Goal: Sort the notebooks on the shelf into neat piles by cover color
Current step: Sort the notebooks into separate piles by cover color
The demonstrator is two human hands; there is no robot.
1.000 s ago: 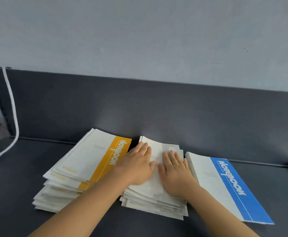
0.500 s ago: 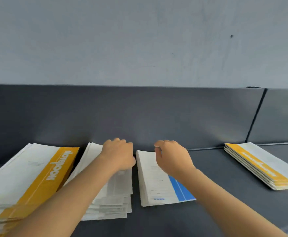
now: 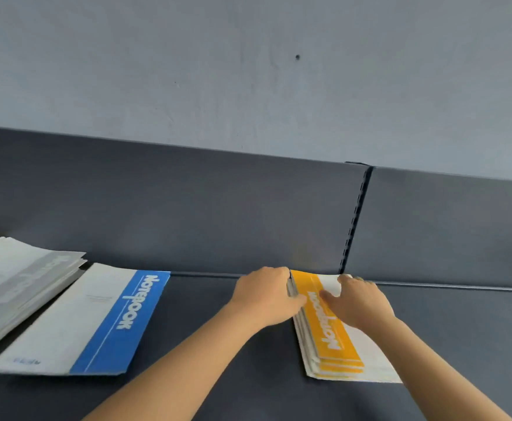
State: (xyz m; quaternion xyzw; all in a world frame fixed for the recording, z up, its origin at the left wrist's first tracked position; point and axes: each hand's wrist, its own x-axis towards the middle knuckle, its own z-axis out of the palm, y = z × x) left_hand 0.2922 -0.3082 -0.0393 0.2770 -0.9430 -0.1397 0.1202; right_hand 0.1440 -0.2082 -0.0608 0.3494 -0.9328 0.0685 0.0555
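- Roughly sorted: on the shelf (image 3: 218, 344) lie a grey pile (image 3: 14, 284) at the left, a blue notebook (image 3: 96, 317) beside it, and a yellow pile (image 3: 330, 338) well apart on the right.
- The left hand (image 3: 263, 294) grips the yellow pile's left edge, and the right hand (image 3: 358, 302) curls over its far edge.
- Probably left to do: squaring the fanned piles.

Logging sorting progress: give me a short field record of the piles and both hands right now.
yellow pile: stacked at right, far end near the back panel
left hand: grips the pile's left edge
right hand: fingers curled over its far end, thumb on the cover
blue notebook: lies flat, left of the hands, untouched
grey pile: far left, unevenly fanned
shelf: dark grey
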